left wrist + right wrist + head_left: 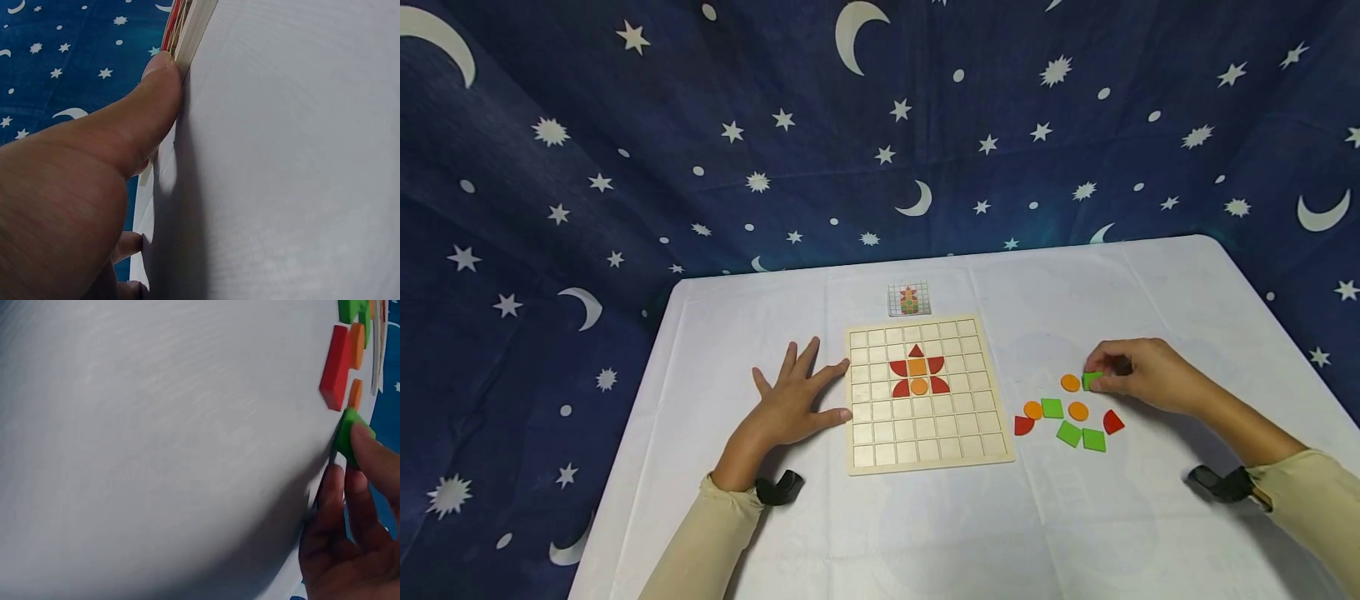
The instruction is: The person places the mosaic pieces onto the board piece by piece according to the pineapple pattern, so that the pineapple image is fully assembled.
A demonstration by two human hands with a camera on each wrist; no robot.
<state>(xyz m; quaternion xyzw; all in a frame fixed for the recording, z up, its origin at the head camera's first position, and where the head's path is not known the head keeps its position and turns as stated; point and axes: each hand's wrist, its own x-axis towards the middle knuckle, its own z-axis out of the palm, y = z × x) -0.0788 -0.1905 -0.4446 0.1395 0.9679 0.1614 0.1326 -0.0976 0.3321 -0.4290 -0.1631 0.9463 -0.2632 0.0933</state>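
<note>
My right hand (1146, 375) pinches a green square tile (1092, 381) between thumb and fingers, at the far end of a group of loose tiles. The right wrist view shows the thumb pressed on this green tile (352, 439), close to the cloth. My left hand (782, 408) lies with fingers spread, thumb and index fingertip touching the left edge of a pale wooden grid board (880, 454). On the board, a red triangle (916, 351) sits above an orange square (917, 367) and an orange disc (919, 387), with several red quarter-circles at their sides.
Loose on the white-covered table (925, 533) are orange discs (1078, 411), green squares (1093, 440) and red quarter-circles (1113, 422), right of the board. A small card (895, 302) with a coloured grid pattern lies behind it. A dark star-printed curtain (820, 217) hangs at the back.
</note>
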